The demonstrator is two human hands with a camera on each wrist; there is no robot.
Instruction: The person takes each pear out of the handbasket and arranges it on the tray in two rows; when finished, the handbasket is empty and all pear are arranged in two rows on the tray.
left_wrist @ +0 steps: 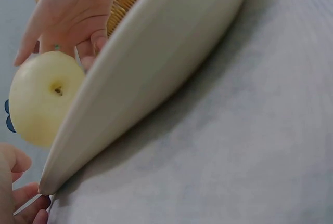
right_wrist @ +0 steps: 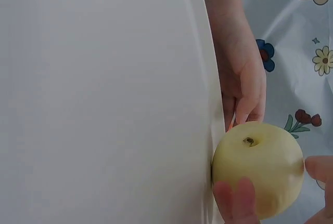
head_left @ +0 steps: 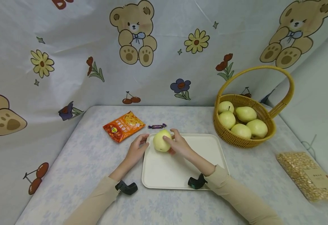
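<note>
A pale yellow-green pear (head_left: 160, 141) is at the far left corner of the white tray (head_left: 181, 175). My right hand (head_left: 180, 145) holds it from the right; in the right wrist view the thumb (right_wrist: 320, 169) touches one side and two fingertips (right_wrist: 243, 203) lie on the other. My left hand (head_left: 137, 149) is beside the tray's left edge, its fingers loosely bent. In the left wrist view its fingertips (left_wrist: 28, 198) are right at the tray's corner, below the pear (left_wrist: 44, 99), with the thumb apart from them.
Behind the tray lie an orange snack packet (head_left: 124, 126) and a purple-wrapped candy (head_left: 157, 126). A wicker basket (head_left: 237, 142) with a tall handle holds several more pears at the right. A clear bag of grains (head_left: 307, 175) lies at the far right.
</note>
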